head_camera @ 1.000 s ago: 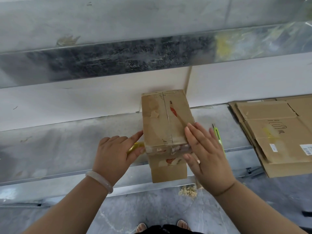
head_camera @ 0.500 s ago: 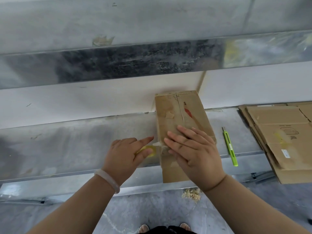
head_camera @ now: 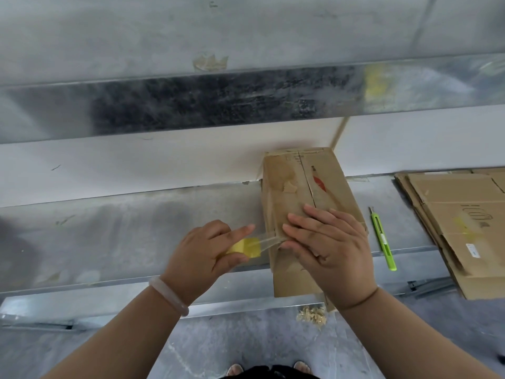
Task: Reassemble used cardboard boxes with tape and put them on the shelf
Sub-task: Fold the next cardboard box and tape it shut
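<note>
The place is judged to be a storage or packing area. Galvanised sheet-metal racking is seen: a lower shelf point(head_camera: 136, 228) across the middle and the front edge of an upper shelf point(head_camera: 218, 105) above it, backed by a plain white wall panel point(head_camera: 136, 165). A stack of flattened cardboard point(head_camera: 459, 231) is laid on the lower shelf at the right, with a green utility knife point(head_camera: 382, 239) just beside it. A worn cardboard box point(head_camera: 295, 192) and a roll of tape point(head_camera: 246, 247) are noted further left. Scraps point(head_camera: 311, 315) are left on the grey floor point(head_camera: 246, 348).

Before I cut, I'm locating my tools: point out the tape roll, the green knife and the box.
tape roll point(head_camera: 241, 248): head view, yellow side of roll.
green knife point(head_camera: 383, 242): head view, middle of handle.
box point(head_camera: 281, 209): head view, left top flap.
</note>
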